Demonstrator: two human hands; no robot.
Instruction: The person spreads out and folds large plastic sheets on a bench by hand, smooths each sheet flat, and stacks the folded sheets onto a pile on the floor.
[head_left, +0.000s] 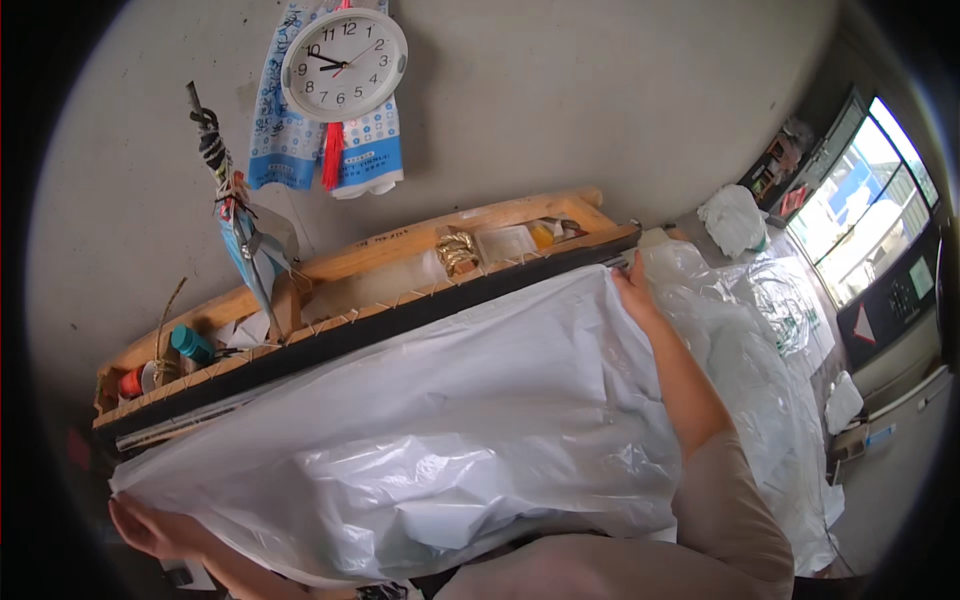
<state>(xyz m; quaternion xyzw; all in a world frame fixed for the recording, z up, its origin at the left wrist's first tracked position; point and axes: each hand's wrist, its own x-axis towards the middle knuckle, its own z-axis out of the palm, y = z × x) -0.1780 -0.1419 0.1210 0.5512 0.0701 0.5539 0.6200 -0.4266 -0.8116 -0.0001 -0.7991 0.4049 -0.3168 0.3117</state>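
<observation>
A wide white plastic sheet point(470, 410), shiny and creased, is stretched slantwise in front of me between my two hands. At its lower left corner, my left hand point(150, 525) is closed on the edge. My right hand point(632, 285) grips its upper right corner, close to the end of a long black bar point(380, 330). The sheet's far edge runs along this bar, which is fixed to the front of a wooden trough point(370, 250). The fingertips of both hands are partly hidden by the sheet.
The trough holds a teal bottle point(192, 344), a red spool point(131, 382) and a coil of gold cord point(458, 253). Clear plastic film point(740, 400) heaps up at the right. A round clock point(344, 65) hangs on the wall above. Far right is a bright window point(870, 205).
</observation>
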